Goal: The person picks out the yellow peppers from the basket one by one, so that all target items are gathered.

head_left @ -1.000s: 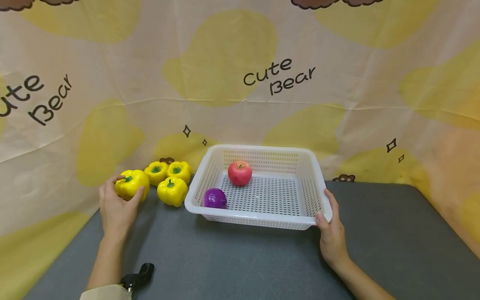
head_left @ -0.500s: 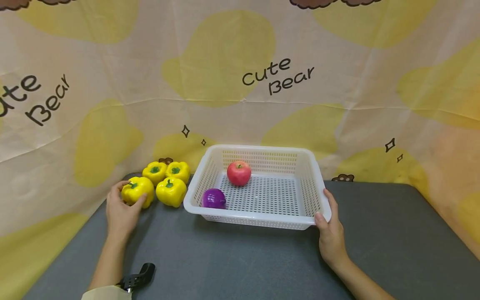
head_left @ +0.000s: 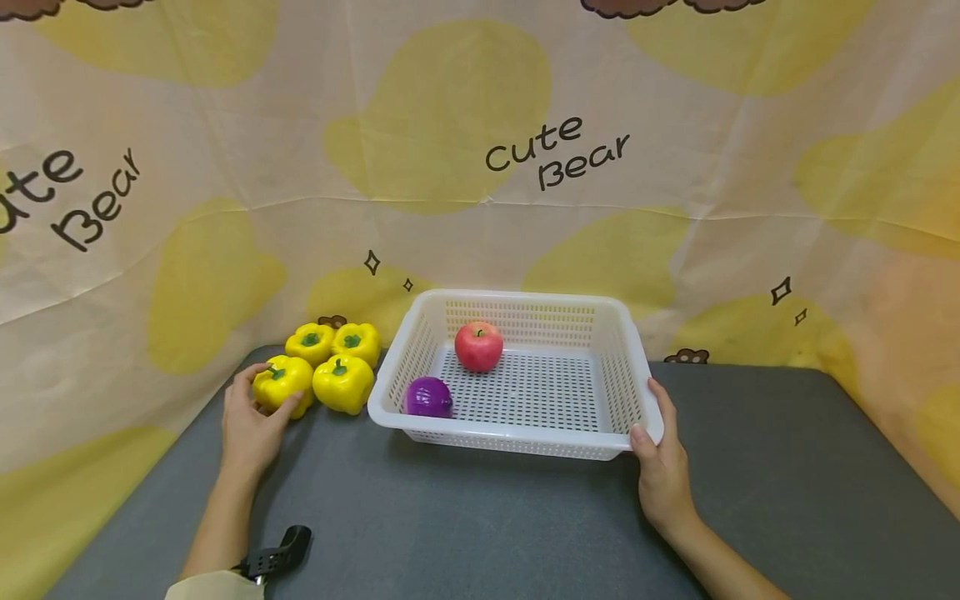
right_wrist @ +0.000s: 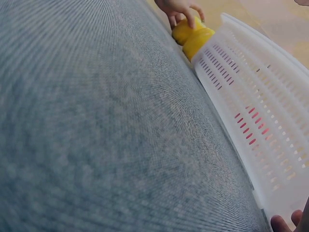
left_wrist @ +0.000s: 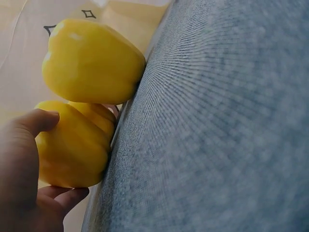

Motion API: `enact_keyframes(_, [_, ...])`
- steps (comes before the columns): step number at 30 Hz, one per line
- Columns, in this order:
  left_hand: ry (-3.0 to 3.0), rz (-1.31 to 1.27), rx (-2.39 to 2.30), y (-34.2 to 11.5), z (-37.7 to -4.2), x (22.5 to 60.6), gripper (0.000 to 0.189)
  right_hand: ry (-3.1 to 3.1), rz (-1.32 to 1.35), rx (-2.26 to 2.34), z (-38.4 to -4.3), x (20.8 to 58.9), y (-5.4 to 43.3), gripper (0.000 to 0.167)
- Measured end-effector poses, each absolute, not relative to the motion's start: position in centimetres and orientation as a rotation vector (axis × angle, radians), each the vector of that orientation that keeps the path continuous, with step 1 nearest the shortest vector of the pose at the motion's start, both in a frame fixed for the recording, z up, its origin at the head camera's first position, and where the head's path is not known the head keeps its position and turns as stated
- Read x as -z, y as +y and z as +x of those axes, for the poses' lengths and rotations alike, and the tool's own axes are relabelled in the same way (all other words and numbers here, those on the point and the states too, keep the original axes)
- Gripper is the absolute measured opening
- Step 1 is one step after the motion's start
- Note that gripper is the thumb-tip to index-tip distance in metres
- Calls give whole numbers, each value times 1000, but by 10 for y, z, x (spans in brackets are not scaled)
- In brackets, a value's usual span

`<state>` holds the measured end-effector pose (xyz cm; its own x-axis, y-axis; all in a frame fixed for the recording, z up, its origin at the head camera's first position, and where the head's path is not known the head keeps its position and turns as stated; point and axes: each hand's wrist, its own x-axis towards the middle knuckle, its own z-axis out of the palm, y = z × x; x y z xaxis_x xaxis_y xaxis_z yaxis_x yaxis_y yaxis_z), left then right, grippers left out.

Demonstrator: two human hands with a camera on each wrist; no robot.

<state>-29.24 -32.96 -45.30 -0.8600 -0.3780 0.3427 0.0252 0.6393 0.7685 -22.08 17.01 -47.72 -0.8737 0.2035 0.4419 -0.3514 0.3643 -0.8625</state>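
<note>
My left hand (head_left: 253,425) holds a yellow bell pepper (head_left: 283,385) between thumb and fingers, at the front left of a cluster of peppers. In the left wrist view that pepper (left_wrist: 72,150) sits down at the table surface, the thumb on one side and fingertips on the other. Right beside it stands another yellow bell pepper (head_left: 342,384), with two more, a left one (head_left: 309,343) and a right one (head_left: 357,342), behind. My right hand (head_left: 663,467) grips the right front corner of a white plastic basket (head_left: 510,429), thumb over the rim and fingers along the outer side.
Inside the basket a red apple (head_left: 478,347) lies toward the back, and a purple onion-like ball (head_left: 428,397) is in the front left corner. The basket stands on a grey table (head_left: 480,517), close to a patterned cloth backdrop (head_left: 450,167).
My left hand has brought its pepper right and toward me, down from the left rear to the table beside the front pepper. The right hand stays on the basket.
</note>
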Motion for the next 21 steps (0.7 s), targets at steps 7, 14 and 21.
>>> enact_keyframes(7, [-2382, 225, 1163, -327, -295, 457, 65, -2156, 125, -1528, -220, 477, 172, 63])
enact_keyframes(14, [-2352, 261, 1140, -322, -294, 459, 67, -2130, 139, -1539, -221, 480, 171, 63])
enact_keyframes(21, [-2337, 256, 1104, -322, -297, 462, 71, -2127, 121, -1550, -219, 479, 169, 63])
